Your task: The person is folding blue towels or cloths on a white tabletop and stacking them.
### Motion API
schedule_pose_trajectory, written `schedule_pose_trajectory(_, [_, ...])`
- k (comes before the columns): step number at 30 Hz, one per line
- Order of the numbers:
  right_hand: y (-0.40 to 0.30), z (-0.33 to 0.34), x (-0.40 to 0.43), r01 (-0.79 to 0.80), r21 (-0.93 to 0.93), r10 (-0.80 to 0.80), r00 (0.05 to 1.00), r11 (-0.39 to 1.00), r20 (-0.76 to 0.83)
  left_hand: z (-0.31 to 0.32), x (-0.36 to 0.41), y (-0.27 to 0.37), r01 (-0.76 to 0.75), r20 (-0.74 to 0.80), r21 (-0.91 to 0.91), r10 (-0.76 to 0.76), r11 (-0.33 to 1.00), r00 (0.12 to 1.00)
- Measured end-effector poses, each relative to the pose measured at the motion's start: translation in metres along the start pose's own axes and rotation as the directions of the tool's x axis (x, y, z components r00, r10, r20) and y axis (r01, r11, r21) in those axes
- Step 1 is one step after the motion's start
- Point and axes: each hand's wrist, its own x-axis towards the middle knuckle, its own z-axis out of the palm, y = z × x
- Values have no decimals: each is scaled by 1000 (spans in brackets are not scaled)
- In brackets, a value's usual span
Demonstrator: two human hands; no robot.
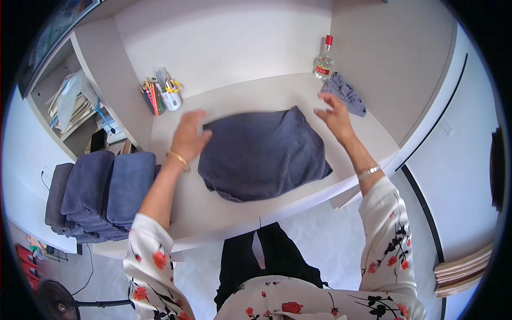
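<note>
A dark grey-blue towel (262, 156) lies spread on the pale desk (236, 218), its edges uneven and a corner poking up at the back right. My left hand (189, 136) hovers at the towel's left edge, slightly blurred, with thumb and fingers apart and nothing in them. Off the towel's right side, my right hand (334, 118) is raised with fingers spread, also holding nothing. Just behind the right hand sits a crumpled grey-purple cloth (346, 94). To the left of my left forearm stand stacks of folded towels (130, 186), partly hidden by that arm.
A clear bottle with a red cap (325, 60) stands in the back right corner. Cups of pencils (153, 96) and pens (172, 96) are at the back left. Open shelves (100, 76) hold papers. Below left is a fan (60, 302); a side panel (392, 68) bounds the right.
</note>
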Motion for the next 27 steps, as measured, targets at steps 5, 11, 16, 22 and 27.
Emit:
schedule_pose_trajectory(5, [11,-30,-68,-50,40,34,948,998,318,-18,-56,75,-28,375,-117,70,993,924])
schedule_pose_trajectory(11, [-15,-36,-117,216,-29,-173,850,976,498,-16,-91,96,-118,502,-73,139,990,854])
schedule_pose_trajectory(16, [-9,-30,-127,420,-165,-291,815,892,501,-15,-102,86,-258,499,42,204,965,842])
schedule_pose_trajectory(22, [-10,-30,-113,528,-229,-445,833,818,330,-31,-81,96,-167,314,164,109,972,943])
schedule_pose_trajectory(27, [-35,-33,-91,-35,53,15,942,998,336,-30,-65,89,-5,147,131,-15,991,989])
